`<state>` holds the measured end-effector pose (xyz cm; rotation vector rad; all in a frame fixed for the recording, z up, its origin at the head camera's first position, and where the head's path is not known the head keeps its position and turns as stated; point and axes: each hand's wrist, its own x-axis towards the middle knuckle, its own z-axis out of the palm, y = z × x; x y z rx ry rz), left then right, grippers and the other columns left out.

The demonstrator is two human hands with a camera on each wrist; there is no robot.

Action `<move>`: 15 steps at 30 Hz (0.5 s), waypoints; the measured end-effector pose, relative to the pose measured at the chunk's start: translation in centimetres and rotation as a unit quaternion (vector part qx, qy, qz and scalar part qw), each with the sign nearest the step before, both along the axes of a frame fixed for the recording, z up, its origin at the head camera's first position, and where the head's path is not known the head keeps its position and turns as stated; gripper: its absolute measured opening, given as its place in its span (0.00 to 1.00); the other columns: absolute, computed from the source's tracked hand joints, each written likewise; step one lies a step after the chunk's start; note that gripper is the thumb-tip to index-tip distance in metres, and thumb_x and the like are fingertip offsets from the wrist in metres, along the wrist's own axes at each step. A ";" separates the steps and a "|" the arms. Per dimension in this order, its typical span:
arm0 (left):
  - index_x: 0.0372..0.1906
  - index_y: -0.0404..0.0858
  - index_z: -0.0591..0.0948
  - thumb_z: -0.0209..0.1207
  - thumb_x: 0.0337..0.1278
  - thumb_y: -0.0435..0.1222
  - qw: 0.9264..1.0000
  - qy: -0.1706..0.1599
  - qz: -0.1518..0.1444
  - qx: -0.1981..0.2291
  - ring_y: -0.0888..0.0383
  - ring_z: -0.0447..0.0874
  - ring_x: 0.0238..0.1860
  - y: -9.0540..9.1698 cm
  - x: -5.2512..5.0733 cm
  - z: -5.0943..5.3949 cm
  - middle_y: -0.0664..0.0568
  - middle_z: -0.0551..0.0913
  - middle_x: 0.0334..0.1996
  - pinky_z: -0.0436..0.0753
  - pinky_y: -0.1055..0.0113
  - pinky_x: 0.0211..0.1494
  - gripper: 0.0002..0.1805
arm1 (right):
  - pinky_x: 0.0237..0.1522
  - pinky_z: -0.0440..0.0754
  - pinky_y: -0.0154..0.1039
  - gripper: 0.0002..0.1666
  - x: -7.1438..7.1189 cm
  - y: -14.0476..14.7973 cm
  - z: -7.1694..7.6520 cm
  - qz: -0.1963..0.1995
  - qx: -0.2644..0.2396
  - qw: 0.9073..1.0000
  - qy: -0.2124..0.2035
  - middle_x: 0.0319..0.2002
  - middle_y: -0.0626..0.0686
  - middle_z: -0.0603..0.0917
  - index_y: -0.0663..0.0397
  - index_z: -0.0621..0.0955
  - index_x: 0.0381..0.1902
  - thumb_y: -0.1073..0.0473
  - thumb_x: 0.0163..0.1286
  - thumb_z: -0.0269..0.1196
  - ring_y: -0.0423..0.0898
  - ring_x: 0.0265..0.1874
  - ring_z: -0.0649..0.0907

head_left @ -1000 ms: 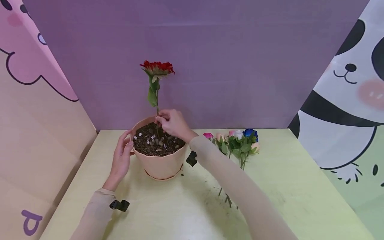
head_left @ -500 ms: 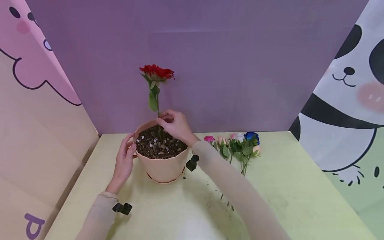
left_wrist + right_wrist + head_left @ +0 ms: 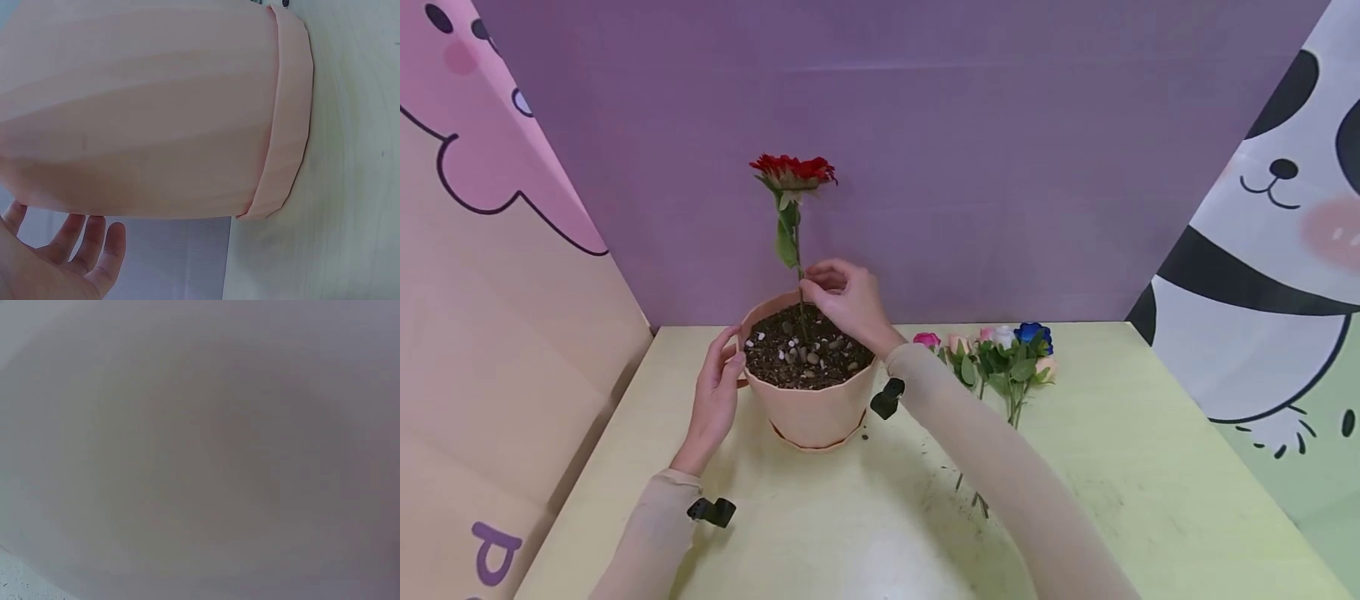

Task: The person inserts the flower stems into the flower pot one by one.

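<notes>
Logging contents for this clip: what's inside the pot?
Dark soil, pebbles on it, and the stem of a red flower. The soil hides how deep the stem goes and anything below.

A pot [image 3: 811, 414] sits in a dish [image 3: 817, 448] on the bench [image 3: 827, 542], left of the middle, near the back wall [image 3: 970, 167]. Inside is soil [image 3: 762, 367], with little stones [image 3: 812, 358] on top. A tall flower [image 3: 796, 172] stands in the soil, its head high above the pot. The left grip [image 3: 715, 400] touches the pot's left side. The right grip [image 3: 852, 305] is at the stem, above the soil. Right of the pot, more flowers [image 3: 1018, 354] lie on the bench, heads at the back, stems pointing to the front.
</notes>
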<state>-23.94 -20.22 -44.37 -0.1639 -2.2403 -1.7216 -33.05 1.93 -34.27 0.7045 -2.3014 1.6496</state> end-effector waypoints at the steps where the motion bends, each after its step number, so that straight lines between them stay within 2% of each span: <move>1: 0.84 0.46 0.61 0.41 0.87 0.42 1.000 0.001 0.000 0.000 0.40 0.75 0.72 0.0 -0.1 0.0 0.36 0.70 0.75 0.77 0.71 0.58 0.28 | 0.54 0.88 0.39 0.14 0.0 0.2 0.1 -0.001 -0.011 1.000 0.001 0.49 0.59 0.92 0.60 0.87 0.53 0.60 0.73 0.70 0.51 0.48 0.91; 5: 0.84 0.45 0.61 0.41 0.87 0.41 1.000 0.000 0.003 -0.004 0.39 0.76 0.70 0.1 -0.2 0.0 0.34 0.71 0.74 0.76 0.76 0.55 0.28 | 0.53 0.89 0.42 0.15 0.2 0.9 0.5 0.005 -0.049 0.999 0.001 0.50 0.61 0.92 0.64 0.87 0.54 0.62 0.73 0.69 0.53 0.47 0.91; 10: 0.84 0.46 0.61 0.41 0.88 0.42 1.000 0.001 0.004 -0.008 0.39 0.77 0.70 0.1 -0.2 0.2 0.35 0.71 0.74 0.78 0.70 0.57 0.28 | 0.50 0.89 0.56 0.16 0.3 1.9 0.9 0.020 -0.092 0.996 -0.008 0.50 0.65 0.90 0.69 0.85 0.54 0.65 0.73 0.68 0.64 0.47 0.90; 12: 0.84 0.45 0.61 0.41 0.88 0.42 1.000 0.002 0.003 -0.006 0.39 0.76 0.70 0.1 -0.1 0.3 0.34 0.71 0.74 0.78 0.67 0.58 0.28 | 0.49 0.90 0.55 0.15 0.4 2.3 1.0 0.023 -0.100 0.995 -0.006 0.50 0.66 0.90 0.68 0.85 0.54 0.65 0.73 0.68 0.66 0.48 0.89; 15: 0.84 0.43 0.61 0.41 0.87 0.41 1.000 0.001 0.005 -0.003 0.39 0.77 0.69 0.2 0.0 0.2 0.34 0.72 0.74 0.79 0.65 0.58 0.28 | 0.50 0.90 0.44 0.15 0.5 2.9 1.0 0.018 -0.094 0.995 0.006 0.50 0.64 0.91 0.65 0.86 0.54 0.63 0.73 0.69 0.62 0.49 0.90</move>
